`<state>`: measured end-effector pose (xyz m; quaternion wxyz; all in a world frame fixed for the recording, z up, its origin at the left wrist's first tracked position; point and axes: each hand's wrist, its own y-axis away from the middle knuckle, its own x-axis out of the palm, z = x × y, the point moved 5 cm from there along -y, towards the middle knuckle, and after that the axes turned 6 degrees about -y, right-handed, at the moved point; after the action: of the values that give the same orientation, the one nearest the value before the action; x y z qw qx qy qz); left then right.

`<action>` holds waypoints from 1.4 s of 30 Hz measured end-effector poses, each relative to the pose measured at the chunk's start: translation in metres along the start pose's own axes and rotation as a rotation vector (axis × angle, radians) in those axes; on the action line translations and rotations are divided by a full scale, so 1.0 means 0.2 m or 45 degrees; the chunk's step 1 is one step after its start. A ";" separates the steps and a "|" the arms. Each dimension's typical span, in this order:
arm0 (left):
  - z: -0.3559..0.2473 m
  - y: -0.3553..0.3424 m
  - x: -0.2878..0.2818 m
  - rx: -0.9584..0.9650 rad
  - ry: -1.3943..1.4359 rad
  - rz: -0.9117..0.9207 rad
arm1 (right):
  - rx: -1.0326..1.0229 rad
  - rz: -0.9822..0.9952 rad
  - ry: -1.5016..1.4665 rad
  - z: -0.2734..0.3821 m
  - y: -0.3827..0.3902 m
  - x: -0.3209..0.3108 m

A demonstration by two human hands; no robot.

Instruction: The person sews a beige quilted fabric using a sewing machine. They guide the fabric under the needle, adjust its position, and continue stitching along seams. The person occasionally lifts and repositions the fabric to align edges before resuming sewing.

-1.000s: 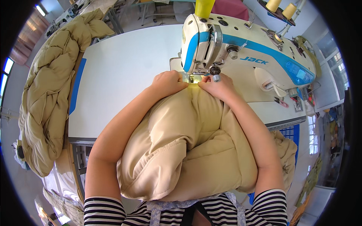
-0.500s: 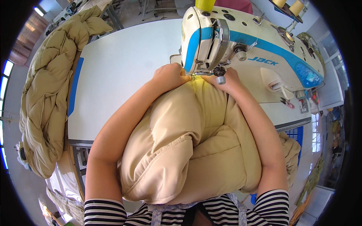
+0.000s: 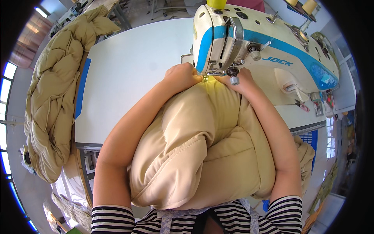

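Note:
A bulky beige padded garment (image 3: pixel 230 156) lies bunched between my forearms, running from my lap up to the sewing machine (image 3: pixel 272 43). Its far edge sits under the machine's needle area, lit yellow by the lamp. My left hand (image 3: pixel 182 76) is closed on the fabric just left of the presser foot (image 3: pixel 206 78), thumb pointing toward it. On the other side, my right hand (image 3: pixel 242 81) pinches the fabric, its fingers partly hidden behind the machine's tension knob (image 3: pixel 233 78). The needle tip itself is too small to make out.
The white sewing table (image 3: pixel 128 74) spreads to the left. Past its left edge hangs a pile of khaki padded garments (image 3: pixel 54 97). Small thread snips (image 3: pixel 302 105) rest right of the machine. Below the table's right side is a blue basket (image 3: pixel 309 140) with beige cloth.
The whole view has shifted slightly, so everything appears a little further right. Both hands and the garment keep nearly the same place at the machine.

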<state>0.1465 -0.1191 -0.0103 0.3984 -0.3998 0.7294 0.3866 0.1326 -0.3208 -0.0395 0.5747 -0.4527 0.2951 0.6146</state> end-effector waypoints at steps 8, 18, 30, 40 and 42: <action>0.01 0.00 0.01 0.049 -0.054 -0.013 | 0.022 0.023 -0.045 0.03 0.00 -0.02; 0.01 0.04 0.04 0.084 -0.071 -0.129 | 0.221 0.013 -0.071 0.05 0.11 -0.06; 0.16 0.08 0.06 0.193 0.126 -0.130 | 0.379 0.126 -0.176 0.03 0.11 -0.05; 0.16 0.10 0.00 0.014 0.190 -0.117 | 0.325 0.083 -0.192 0.12 0.10 -0.09; 0.15 0.09 -0.01 0.018 0.193 -0.123 | 0.342 0.092 -0.173 0.12 0.08 -0.09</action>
<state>0.1392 -0.0843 -0.0156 0.3630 -0.4597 0.7400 0.3305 0.1100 -0.3103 -0.0168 0.6262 -0.3184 0.3511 0.6191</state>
